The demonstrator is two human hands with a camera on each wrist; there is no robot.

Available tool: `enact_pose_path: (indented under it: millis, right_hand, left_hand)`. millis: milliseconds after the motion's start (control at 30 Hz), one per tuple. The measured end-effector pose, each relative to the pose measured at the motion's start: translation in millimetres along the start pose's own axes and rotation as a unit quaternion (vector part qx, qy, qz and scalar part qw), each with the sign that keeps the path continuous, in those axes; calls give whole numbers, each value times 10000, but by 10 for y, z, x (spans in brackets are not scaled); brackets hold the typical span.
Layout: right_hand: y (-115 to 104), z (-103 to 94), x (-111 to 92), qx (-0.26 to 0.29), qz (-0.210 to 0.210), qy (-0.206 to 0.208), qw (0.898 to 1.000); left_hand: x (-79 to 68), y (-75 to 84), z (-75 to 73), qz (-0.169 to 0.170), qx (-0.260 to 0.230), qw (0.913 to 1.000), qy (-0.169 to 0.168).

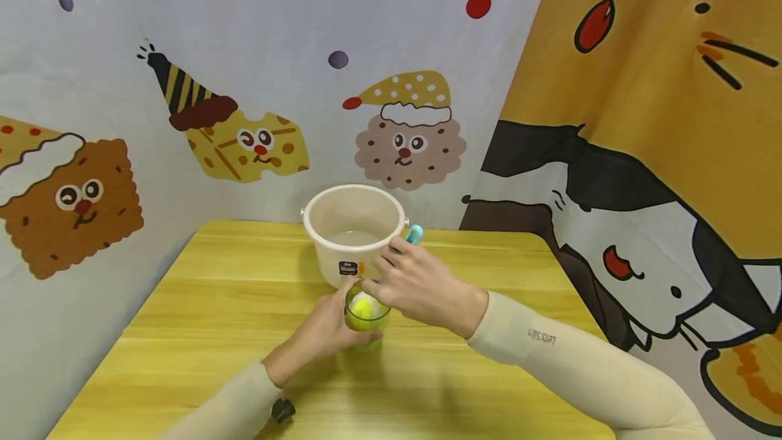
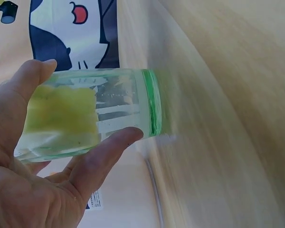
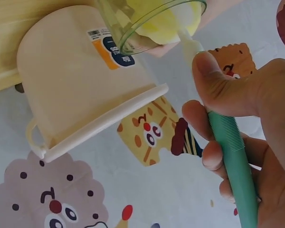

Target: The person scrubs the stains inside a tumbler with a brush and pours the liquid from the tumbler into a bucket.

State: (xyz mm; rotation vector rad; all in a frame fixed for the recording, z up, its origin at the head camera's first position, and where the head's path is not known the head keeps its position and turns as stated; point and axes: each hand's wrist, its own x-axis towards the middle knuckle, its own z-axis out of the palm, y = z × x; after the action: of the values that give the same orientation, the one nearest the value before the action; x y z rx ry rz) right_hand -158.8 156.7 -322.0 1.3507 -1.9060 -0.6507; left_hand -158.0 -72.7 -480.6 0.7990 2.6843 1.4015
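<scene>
A clear green-tinted drinking glass (image 1: pixel 368 324) stands upright close over the table, its thick base (image 2: pixel 154 102) near the wood in the left wrist view. My left hand (image 1: pixel 326 324) grips it round the side, thumb and fingers on opposite walls. Inside the glass sits the yellow and white sponge head (image 2: pixel 61 116) of a cup brush. My right hand (image 1: pixel 421 284) holds that brush by its teal handle (image 3: pixel 230 147), thumb up near the white neck (image 3: pixel 190 45). The handle's tip pokes out above the right hand in the head view.
A cream bucket (image 1: pixel 326 260) with a label stands just behind the glass, towards the table's back edge. The light wooden table (image 1: pixel 214 304) spreads out to both sides. A cartoon-printed curtain (image 1: pixel 256 53) hangs behind and to the right. A small black object (image 1: pixel 283 411) shows by the left sleeve.
</scene>
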Motion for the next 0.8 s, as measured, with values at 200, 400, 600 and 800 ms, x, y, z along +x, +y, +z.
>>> enact_pose_path:
  millis: [200,400,600,800]
  right_hand:
    - [-53,16,-65,-32,209,84,9997]
    - [-56,28,-59,-122,272,54,9995]
    - [-84,36,-48,-282,198,20,9994]
    - [-90,74,-50,-485,135,-26,9987]
  left_hand:
    - [-10,29,26,-174,-3,9998,36]
    - [-15,41,31,-374,17,9991,198]
    - [-25,24,43,-336,120,9990,258]
    - [-17,14,44,-220,147,9993,280]
